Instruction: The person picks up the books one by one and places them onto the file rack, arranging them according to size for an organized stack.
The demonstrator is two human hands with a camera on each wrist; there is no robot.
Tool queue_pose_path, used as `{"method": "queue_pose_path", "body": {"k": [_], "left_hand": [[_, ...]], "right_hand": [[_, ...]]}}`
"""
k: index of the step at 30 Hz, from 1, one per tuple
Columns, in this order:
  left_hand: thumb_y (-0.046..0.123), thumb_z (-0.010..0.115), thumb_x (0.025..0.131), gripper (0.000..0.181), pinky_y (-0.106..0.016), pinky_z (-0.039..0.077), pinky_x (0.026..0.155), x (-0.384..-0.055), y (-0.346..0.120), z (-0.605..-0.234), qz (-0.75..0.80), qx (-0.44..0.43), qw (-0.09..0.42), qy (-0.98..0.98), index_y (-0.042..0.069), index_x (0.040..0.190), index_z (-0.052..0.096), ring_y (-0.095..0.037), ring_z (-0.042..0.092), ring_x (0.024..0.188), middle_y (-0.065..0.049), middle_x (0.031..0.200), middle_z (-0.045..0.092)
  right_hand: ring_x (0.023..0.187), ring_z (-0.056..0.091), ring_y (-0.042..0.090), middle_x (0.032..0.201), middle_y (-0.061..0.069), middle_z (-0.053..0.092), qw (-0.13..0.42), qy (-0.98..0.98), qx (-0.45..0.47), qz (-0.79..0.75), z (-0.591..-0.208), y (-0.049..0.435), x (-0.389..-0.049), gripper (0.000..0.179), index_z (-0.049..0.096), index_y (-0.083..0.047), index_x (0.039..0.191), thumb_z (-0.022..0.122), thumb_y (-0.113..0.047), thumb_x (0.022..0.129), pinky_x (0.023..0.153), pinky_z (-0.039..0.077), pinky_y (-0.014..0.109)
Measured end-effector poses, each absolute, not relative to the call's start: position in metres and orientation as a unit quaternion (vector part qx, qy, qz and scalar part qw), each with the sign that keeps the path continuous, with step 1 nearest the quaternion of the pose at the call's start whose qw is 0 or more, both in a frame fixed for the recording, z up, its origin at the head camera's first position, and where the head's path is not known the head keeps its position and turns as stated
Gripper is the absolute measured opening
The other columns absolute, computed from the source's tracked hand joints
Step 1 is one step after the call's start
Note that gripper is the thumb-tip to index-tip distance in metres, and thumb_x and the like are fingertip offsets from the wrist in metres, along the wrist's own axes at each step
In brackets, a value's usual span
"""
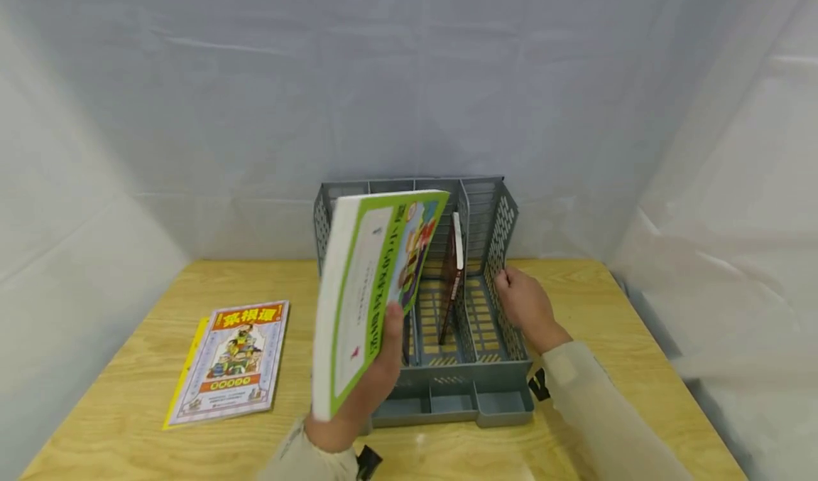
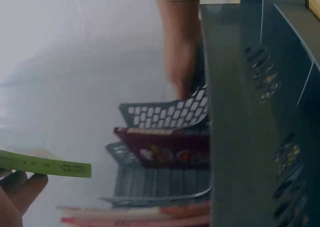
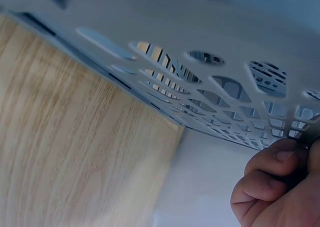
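Observation:
My left hand (image 1: 377, 381) holds a thick green-and-white book (image 1: 364, 289), raised and tilted in front of a grey desktop book rack (image 1: 454, 376). The thumb lies across its cover, and the left wrist view shows fingers under the green book edge (image 2: 45, 165). With curled fingers my right hand (image 1: 527, 307) grips the rack's perforated right side panel (image 3: 225, 94) near its front edge. A dark maroon book (image 1: 452, 275) stands upright in one rack compartment. Pinkish books (image 2: 135, 218) show lower in the left wrist view; the raised book hides them from the head view.
On the wooden table (image 1: 211, 282) to the left lies a booklet with a cartoon cover (image 1: 239, 360), over something yellow (image 1: 185, 374). Small open trays (image 1: 505, 406) line the rack's front. White sheeting (image 1: 409, 76) hangs behind and at both sides.

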State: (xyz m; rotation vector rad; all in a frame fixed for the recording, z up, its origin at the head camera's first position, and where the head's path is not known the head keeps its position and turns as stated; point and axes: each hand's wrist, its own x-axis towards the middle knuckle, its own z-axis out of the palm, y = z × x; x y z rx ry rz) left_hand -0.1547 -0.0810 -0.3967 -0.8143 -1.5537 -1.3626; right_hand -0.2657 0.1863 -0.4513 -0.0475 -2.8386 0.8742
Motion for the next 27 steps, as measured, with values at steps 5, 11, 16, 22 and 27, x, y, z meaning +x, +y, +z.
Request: {"method": "queue_pose_path", "body": {"k": [5, 11, 16, 22, 27], "left_hand": [[-0.006, 0.056, 0.101, 0.067, -0.032, 0.06, 0.079, -0.167, -0.059, -0.405, -0.588, -0.324, 0.357, -0.649, 0.005, 0.161, 0.029, -0.018, 0.07, 0.098, -0.014, 0.159, 0.045], [0.019, 0.049, 0.11, 0.054, -0.025, 0.038, 0.042, -0.175, -0.043, -0.419, -0.547, -0.229, 0.282, -0.754, 0.009, 0.161, 0.032, -0.004, 0.033, 0.048, -0.017, 0.128, 0.066], [0.033, 0.048, 0.111, 0.06, -0.025, 0.036, 0.037, -0.19, -0.026, -0.428, -0.509, -0.181, 0.204, -0.817, 0.019, 0.165, 0.026, -0.007, 0.034, 0.037, -0.017, 0.095, 0.07], [0.031, 0.056, 0.108, 0.077, -0.03, 0.04, 0.044, -0.207, -0.019, -0.443, -0.406, -0.181, 0.111, -0.889, 0.04, 0.166, 0.005, -0.012, 0.046, 0.045, -0.013, 0.108, 0.071], [0.03, 0.061, 0.105, 0.088, -0.034, 0.044, 0.049, -0.214, -0.02, -0.445, -0.36, -0.183, -0.012, -0.915, 0.026, 0.167, -0.001, -0.016, 0.055, 0.052, -0.017, 0.116, 0.067]], "right_hand": [[0.057, 0.041, 0.024, 0.068, 0.009, 0.046, 0.085, -0.95, -0.017, 0.301, -0.451, 0.185, -0.263, 0.038, 0.041, -0.011, 0.08, 0.029, -0.03, 0.111, 0.063, 0.034, 0.038], [0.056, 0.04, 0.024, 0.068, 0.009, 0.046, 0.085, -0.949, -0.018, 0.304, -0.448, 0.186, -0.259, 0.039, 0.042, -0.011, 0.079, 0.03, -0.03, 0.112, 0.062, 0.034, 0.038], [0.057, 0.041, 0.024, 0.068, 0.009, 0.046, 0.086, -0.95, -0.024, 0.3, -0.448, 0.186, -0.26, 0.038, 0.042, -0.012, 0.079, 0.031, -0.029, 0.111, 0.063, 0.035, 0.037], [0.057, 0.041, 0.024, 0.068, 0.009, 0.047, 0.086, -0.95, -0.035, 0.297, -0.45, 0.185, -0.263, 0.039, 0.043, -0.012, 0.079, 0.031, -0.03, 0.111, 0.063, 0.035, 0.037], [0.058, 0.044, 0.025, 0.069, 0.009, 0.048, 0.083, -0.95, -0.035, 0.299, -0.451, 0.186, -0.263, 0.042, 0.045, -0.011, 0.081, 0.028, -0.034, 0.112, 0.062, 0.037, 0.038]]}}
